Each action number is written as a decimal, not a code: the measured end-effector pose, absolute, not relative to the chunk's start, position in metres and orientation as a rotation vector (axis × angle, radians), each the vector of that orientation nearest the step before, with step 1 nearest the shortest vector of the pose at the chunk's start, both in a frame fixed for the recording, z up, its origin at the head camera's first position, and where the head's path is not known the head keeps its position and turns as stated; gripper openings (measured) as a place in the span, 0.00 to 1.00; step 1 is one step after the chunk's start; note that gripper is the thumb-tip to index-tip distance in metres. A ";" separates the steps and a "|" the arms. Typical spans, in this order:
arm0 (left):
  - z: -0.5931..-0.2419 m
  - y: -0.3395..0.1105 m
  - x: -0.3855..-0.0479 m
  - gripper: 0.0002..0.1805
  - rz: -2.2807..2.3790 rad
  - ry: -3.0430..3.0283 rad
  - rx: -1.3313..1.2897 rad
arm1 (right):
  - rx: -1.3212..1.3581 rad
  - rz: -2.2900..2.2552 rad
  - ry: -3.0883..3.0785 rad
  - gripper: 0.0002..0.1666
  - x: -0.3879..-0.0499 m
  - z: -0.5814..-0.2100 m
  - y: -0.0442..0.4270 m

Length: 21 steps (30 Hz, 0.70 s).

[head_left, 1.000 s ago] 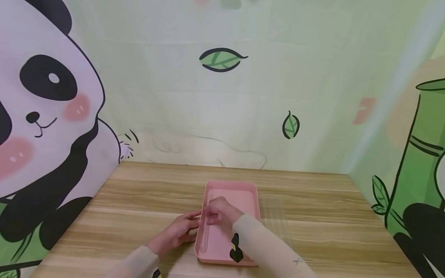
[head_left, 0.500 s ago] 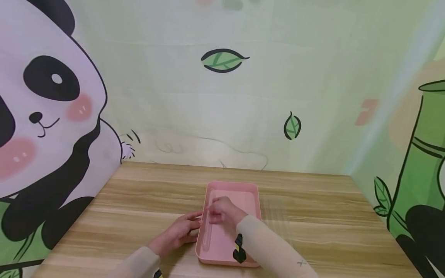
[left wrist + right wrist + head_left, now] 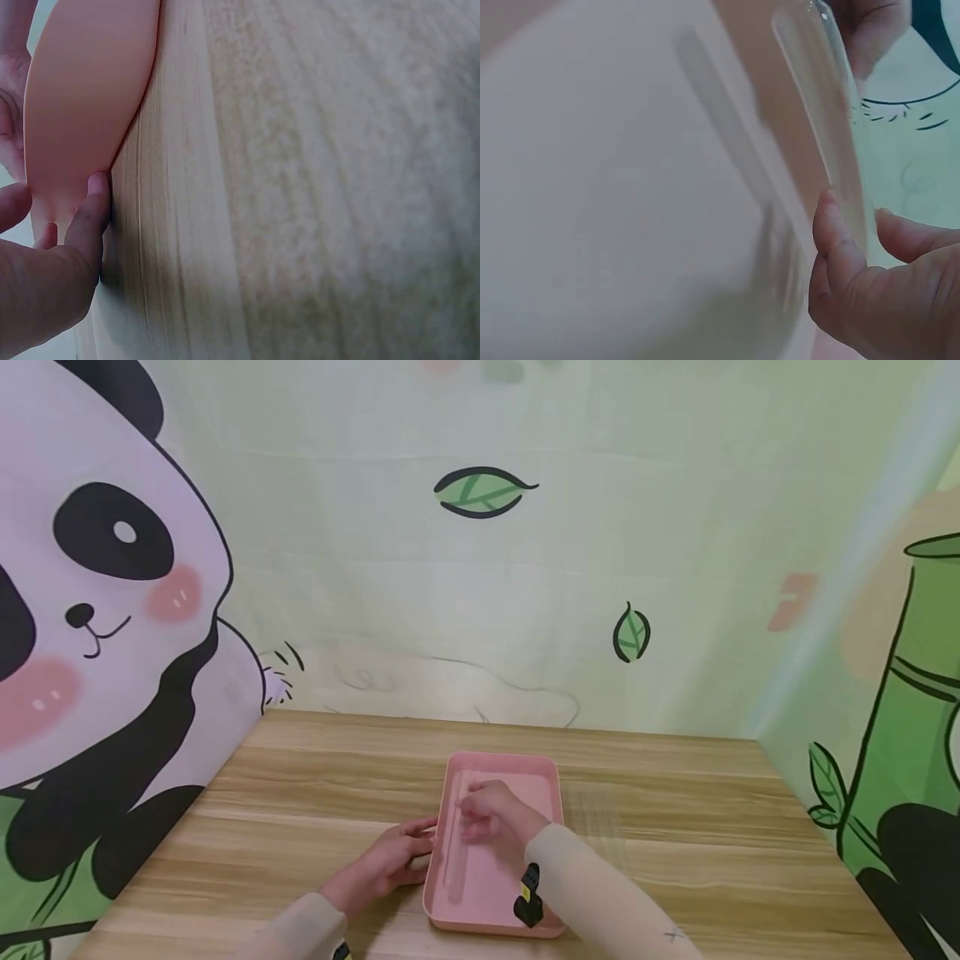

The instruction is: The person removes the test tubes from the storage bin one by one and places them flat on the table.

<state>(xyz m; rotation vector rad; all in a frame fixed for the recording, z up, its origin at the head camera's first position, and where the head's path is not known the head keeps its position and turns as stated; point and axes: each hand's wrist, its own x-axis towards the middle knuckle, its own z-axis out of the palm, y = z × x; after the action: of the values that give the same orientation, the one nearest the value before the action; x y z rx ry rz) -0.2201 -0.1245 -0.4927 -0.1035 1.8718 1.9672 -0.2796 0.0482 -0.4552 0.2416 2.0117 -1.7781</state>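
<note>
A clear test tube (image 3: 456,870) is pinched between my right hand's (image 3: 497,810) thumb and fingers, above the left part of a pink tray (image 3: 517,902). In the right wrist view the tube (image 3: 817,90) shows a rounded end and slants over the tray, its shadow falling on the tray floor. My left hand (image 3: 386,860) rests its fingers against the outside of the tray's left wall. Seen from the left wrist, one fingertip touches low on the wall near the table, and the thumb lies by the rim.
Several clear tubes (image 3: 600,822) lie side by side on the wooden table (image 3: 697,835), just right of the tray. A wall cloth (image 3: 360,568) printed with a panda and leaves stands behind the table.
My right hand and the test tube have shifted slightly right, away from the tray's left wall. The left hand keeps its place at the tray.
</note>
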 end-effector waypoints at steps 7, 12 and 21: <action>-0.491 -0.124 -0.220 0.33 1.964 1.882 -0.112 | 0.189 -1.819 1.980 0.36 -0.274 -0.444 0.059; -0.492 -0.124 -0.220 0.32 1.970 1.885 -0.123 | 0.169 -1.833 1.975 0.35 -0.270 -0.439 0.064; -0.493 -0.124 -0.219 0.32 1.969 1.879 -0.113 | 0.209 -1.827 1.974 0.34 -0.267 -0.433 0.068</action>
<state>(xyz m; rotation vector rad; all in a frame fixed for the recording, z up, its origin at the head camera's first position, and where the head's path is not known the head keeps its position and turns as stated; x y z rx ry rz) -0.2189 -0.1243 -0.4931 -0.1128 1.8792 1.9688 -0.2671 0.0682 -0.4326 0.2088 1.9739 -1.8270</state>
